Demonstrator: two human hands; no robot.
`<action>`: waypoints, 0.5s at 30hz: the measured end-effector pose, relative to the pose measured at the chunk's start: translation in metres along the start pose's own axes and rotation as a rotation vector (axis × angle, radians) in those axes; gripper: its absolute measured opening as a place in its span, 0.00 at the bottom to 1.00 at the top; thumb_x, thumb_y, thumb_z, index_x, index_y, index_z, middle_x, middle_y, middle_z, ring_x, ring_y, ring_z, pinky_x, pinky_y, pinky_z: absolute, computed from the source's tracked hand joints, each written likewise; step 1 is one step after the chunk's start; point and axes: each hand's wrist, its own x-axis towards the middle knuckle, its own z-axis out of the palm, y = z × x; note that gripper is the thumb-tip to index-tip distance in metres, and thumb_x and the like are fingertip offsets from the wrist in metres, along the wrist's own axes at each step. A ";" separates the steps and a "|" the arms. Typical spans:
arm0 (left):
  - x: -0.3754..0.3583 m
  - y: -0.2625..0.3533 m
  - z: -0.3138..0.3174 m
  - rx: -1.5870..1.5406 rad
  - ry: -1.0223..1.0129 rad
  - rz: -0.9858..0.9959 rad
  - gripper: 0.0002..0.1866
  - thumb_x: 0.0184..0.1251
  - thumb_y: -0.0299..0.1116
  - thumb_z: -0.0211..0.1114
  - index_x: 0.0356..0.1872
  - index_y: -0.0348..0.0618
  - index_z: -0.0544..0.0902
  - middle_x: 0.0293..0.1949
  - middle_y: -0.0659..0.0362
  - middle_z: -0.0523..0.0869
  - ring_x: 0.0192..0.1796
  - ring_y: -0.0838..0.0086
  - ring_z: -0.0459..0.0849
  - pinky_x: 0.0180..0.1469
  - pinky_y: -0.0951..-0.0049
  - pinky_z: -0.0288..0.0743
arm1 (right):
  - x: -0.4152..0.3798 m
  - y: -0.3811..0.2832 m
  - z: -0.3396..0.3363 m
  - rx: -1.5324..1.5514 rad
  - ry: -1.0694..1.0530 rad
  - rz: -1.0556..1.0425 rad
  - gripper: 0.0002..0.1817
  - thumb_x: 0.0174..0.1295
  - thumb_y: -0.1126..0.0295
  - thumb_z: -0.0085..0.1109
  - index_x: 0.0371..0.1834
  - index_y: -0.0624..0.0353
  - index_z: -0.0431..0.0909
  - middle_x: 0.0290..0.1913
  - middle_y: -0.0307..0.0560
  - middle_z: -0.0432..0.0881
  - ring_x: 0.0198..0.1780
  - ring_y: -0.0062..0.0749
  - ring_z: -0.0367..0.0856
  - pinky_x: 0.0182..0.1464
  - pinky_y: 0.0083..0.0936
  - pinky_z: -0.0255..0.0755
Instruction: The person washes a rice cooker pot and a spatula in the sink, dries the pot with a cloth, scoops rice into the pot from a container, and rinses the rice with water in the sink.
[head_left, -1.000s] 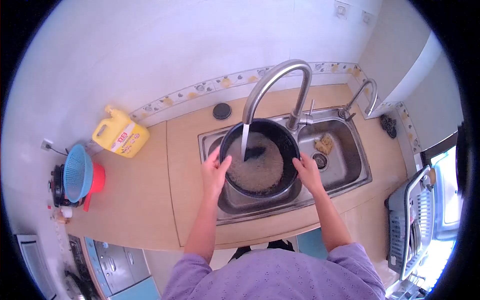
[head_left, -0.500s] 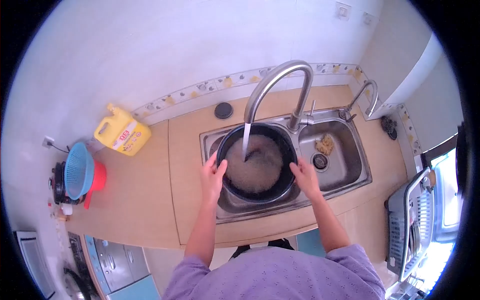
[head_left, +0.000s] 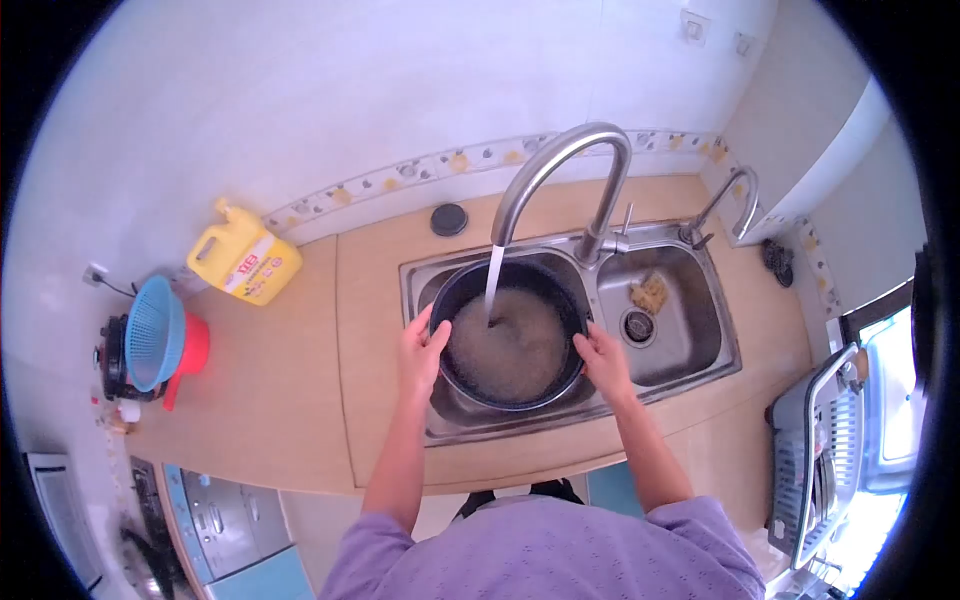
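A dark round pot [head_left: 510, 404] is held over the left basin of the steel sink [head_left: 433, 425]. Cloudy water [head_left: 515, 350] lies in it, and what is under the surface I cannot make out. From the tall faucet [head_left: 560, 145] a stream of water [head_left: 493, 275] falls into the pot. My left hand [head_left: 420, 350] grips the pot's left rim, thumb on top. On the opposite side my right hand [head_left: 604, 362] is closed on the right rim.
Yellow scrubbing material [head_left: 650, 294] sits by the drain in the right basin, near a smaller faucet [head_left: 738, 200]. A yellow jug [head_left: 245, 258], a blue colander [head_left: 154, 333] and a red container [head_left: 195, 345] stand left. A dish rack [head_left: 800, 460] is at right.
The pot has tilted slightly and its water sits a little differently. Both hands keep their hold, and the water still runs. The view has shifted slightly.
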 end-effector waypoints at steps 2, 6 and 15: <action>-0.003 0.006 -0.001 0.055 0.039 0.010 0.24 0.60 0.30 0.65 0.58 0.35 0.73 0.22 0.73 0.73 0.19 0.92 0.62 0.19 0.86 0.53 | -0.005 -0.021 0.000 0.031 -0.044 0.043 0.10 0.62 0.69 0.53 0.44 0.62 0.75 0.18 0.33 0.74 0.19 0.13 0.68 0.21 0.16 0.62; -0.001 0.010 -0.006 0.108 0.052 0.109 0.25 0.59 0.31 0.66 0.58 0.38 0.74 0.20 0.75 0.68 0.19 0.92 0.60 0.20 0.87 0.51 | -0.006 -0.032 0.003 0.067 -0.112 0.049 0.11 0.61 0.73 0.55 0.46 0.61 0.74 0.21 0.32 0.75 0.20 0.12 0.66 0.21 0.15 0.60; 0.003 0.068 0.005 0.330 0.142 0.358 0.25 0.58 0.28 0.66 0.59 0.39 0.74 0.20 0.75 0.69 0.21 0.93 0.59 0.23 0.88 0.51 | 0.033 -0.042 0.023 0.230 -0.139 -0.069 0.22 0.62 0.74 0.52 0.61 0.58 0.66 0.21 0.32 0.71 0.19 0.13 0.64 0.20 0.14 0.58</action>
